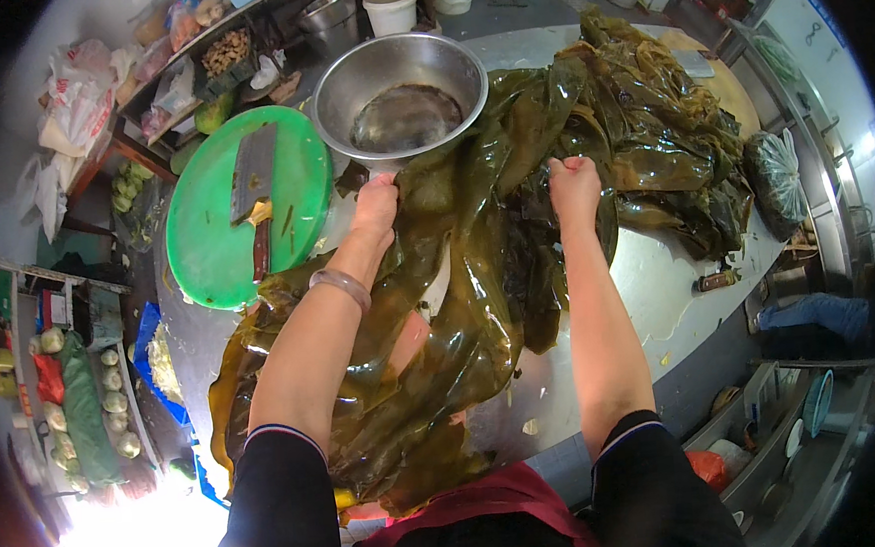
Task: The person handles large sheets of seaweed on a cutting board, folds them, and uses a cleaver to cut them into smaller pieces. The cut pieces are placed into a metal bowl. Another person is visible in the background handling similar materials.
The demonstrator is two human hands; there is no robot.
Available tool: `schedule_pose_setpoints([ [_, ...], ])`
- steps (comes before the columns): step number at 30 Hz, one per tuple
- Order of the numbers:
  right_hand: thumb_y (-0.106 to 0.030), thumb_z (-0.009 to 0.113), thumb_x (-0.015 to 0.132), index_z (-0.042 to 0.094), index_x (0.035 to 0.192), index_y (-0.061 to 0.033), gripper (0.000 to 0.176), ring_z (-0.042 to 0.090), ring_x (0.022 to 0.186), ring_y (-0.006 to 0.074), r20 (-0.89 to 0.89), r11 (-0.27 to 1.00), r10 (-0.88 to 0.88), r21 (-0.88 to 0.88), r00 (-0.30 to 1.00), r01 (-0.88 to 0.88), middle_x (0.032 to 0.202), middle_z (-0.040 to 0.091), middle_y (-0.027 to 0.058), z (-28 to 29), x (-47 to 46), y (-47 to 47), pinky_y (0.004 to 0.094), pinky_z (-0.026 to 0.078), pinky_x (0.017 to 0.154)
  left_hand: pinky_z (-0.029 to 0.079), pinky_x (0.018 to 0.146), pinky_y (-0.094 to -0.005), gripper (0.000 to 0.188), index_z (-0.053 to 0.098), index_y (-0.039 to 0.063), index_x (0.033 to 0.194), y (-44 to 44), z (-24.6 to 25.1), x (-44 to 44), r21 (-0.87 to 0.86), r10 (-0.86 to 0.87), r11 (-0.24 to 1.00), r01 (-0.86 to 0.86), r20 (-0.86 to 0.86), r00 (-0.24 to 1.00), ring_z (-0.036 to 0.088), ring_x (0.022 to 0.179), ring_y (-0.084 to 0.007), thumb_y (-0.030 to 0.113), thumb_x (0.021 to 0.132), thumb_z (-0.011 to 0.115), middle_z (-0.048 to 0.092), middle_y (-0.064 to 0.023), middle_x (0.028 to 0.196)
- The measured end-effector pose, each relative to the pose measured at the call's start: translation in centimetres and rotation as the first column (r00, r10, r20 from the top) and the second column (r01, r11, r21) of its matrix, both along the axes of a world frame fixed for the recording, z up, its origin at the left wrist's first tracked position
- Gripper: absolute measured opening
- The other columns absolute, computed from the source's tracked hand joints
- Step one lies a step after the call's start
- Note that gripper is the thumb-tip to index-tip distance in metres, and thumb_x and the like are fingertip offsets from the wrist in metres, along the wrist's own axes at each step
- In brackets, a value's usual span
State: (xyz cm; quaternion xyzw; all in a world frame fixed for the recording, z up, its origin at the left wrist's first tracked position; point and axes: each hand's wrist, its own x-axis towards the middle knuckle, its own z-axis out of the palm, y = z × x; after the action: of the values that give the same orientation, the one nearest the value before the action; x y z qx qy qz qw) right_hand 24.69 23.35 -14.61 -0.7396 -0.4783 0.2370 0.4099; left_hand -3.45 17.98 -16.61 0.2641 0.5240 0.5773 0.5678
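Wide, wet sheets of brown-green kelp [475, 271] spread across the metal table [656, 290] and reach its near edge. My left hand [378, 206] grips an edge of this kelp close to the steel basin. Further right, my right hand [577, 190] has its fingers closed on another fold of the kelp. A large heap of kelp [655, 140] lies beyond my right hand. A steel basin [331, 133] with dark liquid at its bottom stands just past my left hand. Left of it, a cleaver [255, 179] with a wooden handle rests on a round green cutting board [202, 235].
At the table's right are a tied plastic bag [777, 177] with dark contents and a wooden-handled tool [717, 280]. A second blade [693, 64] lies on a round wooden board [742, 101] behind the heap. Vegetable shelves [77, 277] line the left; a sink [746, 405] is at lower right.
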Motion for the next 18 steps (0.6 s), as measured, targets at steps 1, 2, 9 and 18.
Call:
schedule_pose_setpoints([
  [1,-0.033,0.073,0.088,0.061,0.102,0.0058,0.043,0.068,0.086,0.0418,0.065,0.996,0.078,0.036,0.995,-0.08,0.091,0.07,0.0268,2.3,-2.1,-1.7,0.0462,0.054,0.079,0.049,0.069,-0.03,0.026,0.069,0.002,0.087,-0.2,0.2,0.3,0.004,0.011,1.0,-0.011,-0.008,1.0,0.06,0.071,-0.0172,-0.008,0.078,0.047,0.068,-0.0056,0.08],
  [2,-0.042,0.073,0.087,0.063,0.104,0.0042,0.05,0.069,0.091,0.0398,0.051,0.982,0.181,-0.058,0.982,-0.178,0.094,0.072,0.024,2.5,-3.6,-2.0,0.0447,0.053,0.083,0.049,0.068,-0.0295,0.025,0.068,0.002,0.087,0.1,-0.5,0.1,-0.004,-0.012,1.0,0.012,0.002,1.0,0.06,0.07,-0.0166,-0.008,0.078,0.047,0.068,-0.0053,0.08],
  [9,-0.019,0.077,0.072,0.06,0.11,0.0057,0.048,0.066,0.098,0.0437,-0.058,0.891,0.373,-0.256,0.926,-0.375,0.107,0.067,0.0254,-4.3,-6.7,2.8,0.0451,0.052,0.085,0.048,0.067,-0.0269,0.025,0.068,0.004,0.087,1.3,1.1,2.3,-0.046,-0.138,0.99,0.136,-0.039,0.99,0.06,0.07,-0.0145,-0.006,0.084,0.046,0.068,-0.0036,0.082],
  [18,0.003,0.063,0.069,0.064,0.111,-0.0029,0.042,0.065,0.092,0.0222,-0.905,0.977,0.206,0.168,0.372,-0.131,0.103,0.069,0.0081,3.4,5.6,-7.9,0.0327,0.051,0.079,0.046,0.069,-0.0276,0.024,0.067,0.003,0.084,1.2,1.5,1.1,0.034,0.121,0.992,-0.118,-0.112,0.986,0.058,0.075,-0.0141,-0.006,0.083,0.045,0.067,-0.0033,0.081],
])
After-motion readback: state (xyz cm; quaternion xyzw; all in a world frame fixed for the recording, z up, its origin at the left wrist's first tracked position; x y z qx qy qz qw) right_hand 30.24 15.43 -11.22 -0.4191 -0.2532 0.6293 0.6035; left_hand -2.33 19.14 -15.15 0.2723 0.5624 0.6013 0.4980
